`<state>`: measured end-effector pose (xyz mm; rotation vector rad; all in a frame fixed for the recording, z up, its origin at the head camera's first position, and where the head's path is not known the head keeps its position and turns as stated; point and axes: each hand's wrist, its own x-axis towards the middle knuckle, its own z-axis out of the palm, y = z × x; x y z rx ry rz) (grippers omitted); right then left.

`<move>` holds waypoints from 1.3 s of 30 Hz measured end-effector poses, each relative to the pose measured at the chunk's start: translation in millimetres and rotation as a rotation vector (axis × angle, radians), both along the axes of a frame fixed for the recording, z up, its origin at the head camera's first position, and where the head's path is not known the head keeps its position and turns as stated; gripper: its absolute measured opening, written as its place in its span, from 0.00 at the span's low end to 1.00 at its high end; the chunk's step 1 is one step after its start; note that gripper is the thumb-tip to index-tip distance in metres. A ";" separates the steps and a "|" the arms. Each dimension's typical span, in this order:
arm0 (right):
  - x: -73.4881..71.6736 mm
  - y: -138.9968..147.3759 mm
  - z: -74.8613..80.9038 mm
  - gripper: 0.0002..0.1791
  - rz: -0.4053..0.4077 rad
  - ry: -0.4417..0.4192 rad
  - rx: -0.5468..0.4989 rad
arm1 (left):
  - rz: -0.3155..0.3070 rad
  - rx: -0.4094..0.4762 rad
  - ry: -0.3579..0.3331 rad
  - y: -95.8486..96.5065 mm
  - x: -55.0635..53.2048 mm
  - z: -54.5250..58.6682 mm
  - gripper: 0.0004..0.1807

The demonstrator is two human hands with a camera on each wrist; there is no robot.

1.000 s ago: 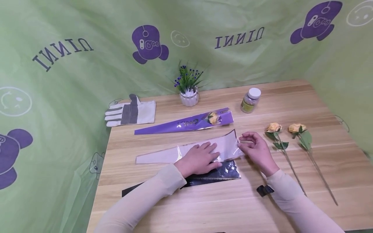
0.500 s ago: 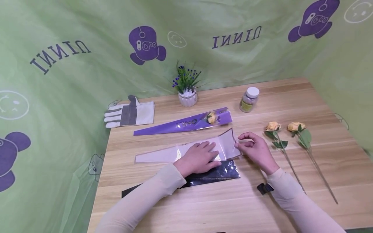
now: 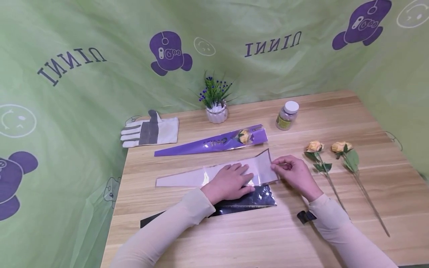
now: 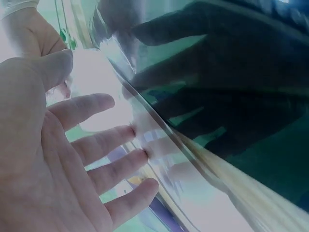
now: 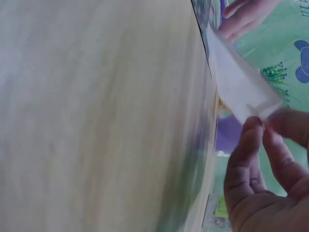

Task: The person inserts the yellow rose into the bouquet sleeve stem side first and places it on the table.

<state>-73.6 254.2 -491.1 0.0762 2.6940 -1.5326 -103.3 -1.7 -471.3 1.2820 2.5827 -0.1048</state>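
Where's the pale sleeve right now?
In the head view, the pale sleeve lies mid-table under the left hand, below the purple sleeve, its right end pinched by the right hand.

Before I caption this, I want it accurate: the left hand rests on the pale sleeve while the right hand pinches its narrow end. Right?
Not quite: the right hand pinches the pale sleeve at its wide end, not the narrow one, as the head view shows. The left hand does rest on it.
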 end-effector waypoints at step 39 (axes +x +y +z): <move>4.9 -20.6 -1.6 0.09 0.145 0.164 0.081 | 0.746 0.967 -0.931 50.7 -28.4 -29.6 0.10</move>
